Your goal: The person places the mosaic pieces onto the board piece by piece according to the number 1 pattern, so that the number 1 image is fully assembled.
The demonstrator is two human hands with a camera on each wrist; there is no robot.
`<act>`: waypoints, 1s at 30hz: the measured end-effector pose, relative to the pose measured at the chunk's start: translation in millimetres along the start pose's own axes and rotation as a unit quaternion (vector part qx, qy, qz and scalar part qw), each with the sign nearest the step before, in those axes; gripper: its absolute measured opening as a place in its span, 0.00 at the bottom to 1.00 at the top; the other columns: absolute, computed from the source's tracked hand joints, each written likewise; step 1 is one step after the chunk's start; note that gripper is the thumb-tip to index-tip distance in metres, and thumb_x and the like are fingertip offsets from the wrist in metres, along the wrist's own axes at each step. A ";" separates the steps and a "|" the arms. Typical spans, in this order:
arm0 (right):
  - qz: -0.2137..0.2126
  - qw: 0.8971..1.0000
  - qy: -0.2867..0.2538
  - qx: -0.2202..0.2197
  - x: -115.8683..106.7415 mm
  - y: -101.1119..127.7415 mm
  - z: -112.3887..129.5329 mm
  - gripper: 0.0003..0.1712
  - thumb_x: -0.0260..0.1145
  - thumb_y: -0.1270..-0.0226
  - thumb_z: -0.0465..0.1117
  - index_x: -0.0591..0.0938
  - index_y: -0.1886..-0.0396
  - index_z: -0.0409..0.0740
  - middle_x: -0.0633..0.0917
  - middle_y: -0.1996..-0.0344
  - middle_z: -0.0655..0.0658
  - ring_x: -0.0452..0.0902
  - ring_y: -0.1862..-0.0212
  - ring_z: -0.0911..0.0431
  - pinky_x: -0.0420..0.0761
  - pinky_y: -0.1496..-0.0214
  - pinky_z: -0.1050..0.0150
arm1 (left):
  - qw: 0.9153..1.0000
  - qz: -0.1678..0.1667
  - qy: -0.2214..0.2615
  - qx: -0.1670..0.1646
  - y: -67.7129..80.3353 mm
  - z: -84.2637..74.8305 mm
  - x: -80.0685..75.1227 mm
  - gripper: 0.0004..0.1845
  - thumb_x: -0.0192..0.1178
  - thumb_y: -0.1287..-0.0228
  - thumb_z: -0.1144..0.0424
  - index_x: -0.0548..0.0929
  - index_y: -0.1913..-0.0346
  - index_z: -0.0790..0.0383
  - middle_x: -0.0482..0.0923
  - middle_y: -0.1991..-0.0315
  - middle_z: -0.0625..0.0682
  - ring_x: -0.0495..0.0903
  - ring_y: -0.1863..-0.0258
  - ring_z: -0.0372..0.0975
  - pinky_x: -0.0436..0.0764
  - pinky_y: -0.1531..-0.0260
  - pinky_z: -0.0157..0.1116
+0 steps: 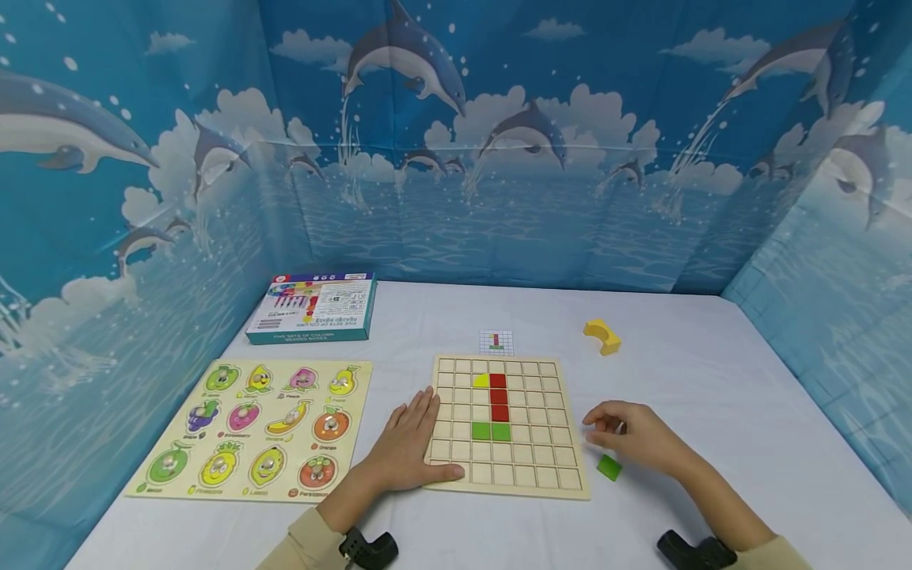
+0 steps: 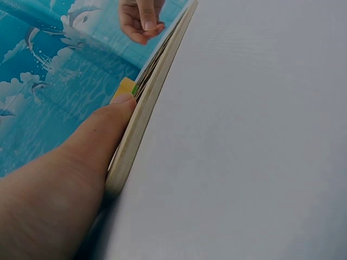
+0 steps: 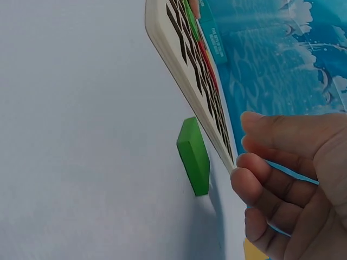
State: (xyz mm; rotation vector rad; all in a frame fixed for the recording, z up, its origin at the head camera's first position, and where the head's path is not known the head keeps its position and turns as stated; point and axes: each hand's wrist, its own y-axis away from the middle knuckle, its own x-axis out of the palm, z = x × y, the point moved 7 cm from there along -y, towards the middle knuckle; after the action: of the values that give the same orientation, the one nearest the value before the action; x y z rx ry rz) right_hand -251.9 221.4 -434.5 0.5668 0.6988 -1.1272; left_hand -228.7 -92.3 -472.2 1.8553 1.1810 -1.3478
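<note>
Two hands low at near edge. Left hand (image 1: 409, 439) flat, fingers straight, pressing near-left corner of grid board (image 1: 563, 483). Right hand (image 1: 634, 435) loosely curled, holding nothing, hovering just right of board. Loose green tile (image 1: 609, 467) on white table (image 1: 712, 380) right beside it. Board holds yellow, three red, two green tiles. Judged step: filling pattern; next move likely calls for pinching loose tile. Pattern card (image 1: 496, 342) just beyond board. Fruit puzzle (image 1: 256, 427) left. Yellow block (image 1: 602, 336) far right. Far left box (image 1: 313, 309): print upside down, too small to read surely.
</note>
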 end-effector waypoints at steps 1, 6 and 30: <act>0.003 1.000 -0.003 0.001 -1.1 1.2 -2.1 0.11 0.69 0.43 0.44 0.82 0.62 0.46 0.77 0.74 0.52 0.71 0.69 0.57 0.73 0.71 0.67 | 1.000 0.000 -0.001 0.000 0.1 0.1 0.1 0.63 0.43 0.55 0.20 0.42 0.28 0.65 0.37 0.27 0.56 0.37 0.29 0.45 0.43 0.35 0.48; 0.019 1.000 -0.009 -0.004 -3.6 7.2 -10.9 0.13 0.69 0.44 0.46 0.82 0.62 0.43 0.77 0.74 0.51 0.71 0.70 0.58 0.72 0.72 0.67 | 1.000 0.000 0.002 0.001 0.7 0.0 0.0 0.63 0.44 0.54 0.21 0.43 0.28 0.66 0.37 0.27 0.57 0.37 0.29 0.45 0.44 0.35 0.49; 0.061 0.998 -0.025 -0.016 2.0 19.8 -22.6 0.24 0.77 0.59 0.52 0.80 0.65 0.44 0.75 0.72 0.49 0.69 0.72 0.60 0.72 0.72 0.68 | 1.000 -0.004 0.003 0.005 0.1 -0.4 -0.2 0.62 0.45 0.54 0.21 0.43 0.28 0.66 0.37 0.27 0.57 0.37 0.29 0.46 0.44 0.36 0.50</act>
State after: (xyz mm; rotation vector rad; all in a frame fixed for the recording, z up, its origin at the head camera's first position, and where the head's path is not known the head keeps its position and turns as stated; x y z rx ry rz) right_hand -237.6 243.0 -449.7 0.5449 0.6295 -1.0108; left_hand -228.4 -92.1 -471.9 1.8654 1.1871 -1.3565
